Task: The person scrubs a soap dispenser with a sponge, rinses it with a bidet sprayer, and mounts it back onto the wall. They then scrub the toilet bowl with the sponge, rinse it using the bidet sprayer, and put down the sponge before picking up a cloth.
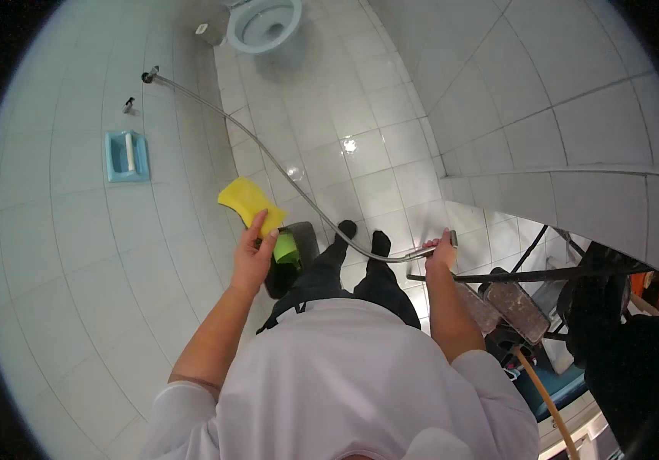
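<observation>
A yellow sponge (250, 201) is pinched at its lower edge between the thumb and fingers of my left hand (254, 249), near the left tiled wall. My right hand (442, 251) is wrapped round a metal spray head (421, 252) out to the right. From it a flexible metal hose (283, 172) runs up and left across the floor to a wall outlet (150, 75). Below my left hand stands a dark bin (308, 240) with something bright green (286, 248) in it.
A toilet (265, 24) stands at the far end. On the left wall are a blue soap dish (127, 156) and a small tap (129, 106). A black metal rack (529, 274), a wooden stick (548, 399) and clutter crowd the right. Light glints off the tiled floor (379, 146).
</observation>
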`<action>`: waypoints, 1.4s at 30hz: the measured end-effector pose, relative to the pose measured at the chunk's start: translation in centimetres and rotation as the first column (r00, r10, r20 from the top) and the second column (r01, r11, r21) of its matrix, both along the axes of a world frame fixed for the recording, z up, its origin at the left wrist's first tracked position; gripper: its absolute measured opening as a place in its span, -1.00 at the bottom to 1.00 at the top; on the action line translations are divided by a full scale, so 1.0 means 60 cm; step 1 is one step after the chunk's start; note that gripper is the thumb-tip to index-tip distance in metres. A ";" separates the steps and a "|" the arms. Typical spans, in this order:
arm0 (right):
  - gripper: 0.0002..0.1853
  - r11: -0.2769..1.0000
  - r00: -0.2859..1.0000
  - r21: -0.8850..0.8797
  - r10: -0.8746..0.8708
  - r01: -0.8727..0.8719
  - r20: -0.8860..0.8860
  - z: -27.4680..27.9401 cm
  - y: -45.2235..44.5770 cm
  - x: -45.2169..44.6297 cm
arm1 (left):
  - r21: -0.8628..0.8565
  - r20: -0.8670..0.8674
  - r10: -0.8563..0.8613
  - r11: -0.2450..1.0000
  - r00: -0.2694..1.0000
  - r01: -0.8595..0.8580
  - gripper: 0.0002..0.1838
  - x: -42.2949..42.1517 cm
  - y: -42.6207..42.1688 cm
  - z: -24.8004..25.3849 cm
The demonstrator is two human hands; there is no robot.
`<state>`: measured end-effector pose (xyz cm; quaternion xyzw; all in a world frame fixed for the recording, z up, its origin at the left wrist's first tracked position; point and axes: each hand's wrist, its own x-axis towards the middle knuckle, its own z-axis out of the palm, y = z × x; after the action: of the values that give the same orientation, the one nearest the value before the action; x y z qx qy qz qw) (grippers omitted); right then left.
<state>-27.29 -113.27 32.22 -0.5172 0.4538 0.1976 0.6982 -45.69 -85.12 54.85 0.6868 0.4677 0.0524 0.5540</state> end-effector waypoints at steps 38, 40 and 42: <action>-0.68 0.926 0.916 0.044 0.378 -0.376 -0.133 -0.029 0.127 -0.127 | 0.250 -0.017 0.109 0.963 0.994 -0.101 -0.59 -0.098 0.037 -0.042; -0.63 0.946 0.939 0.089 0.320 -0.311 -0.122 -0.042 0.130 -0.133 | 0.305 0.062 0.133 0.941 0.989 -0.146 -0.57 -0.112 0.054 -0.043; -0.67 0.909 0.897 0.043 0.416 -0.415 -0.146 -0.050 0.152 -0.155 | 0.317 0.057 0.171 0.931 0.984 -0.180 -0.58 -0.127 0.065 -0.045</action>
<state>-36.58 -104.17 29.21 -0.5816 0.3837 0.3833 0.6063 -53.34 -81.20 52.14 0.7224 0.5043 0.1869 0.4346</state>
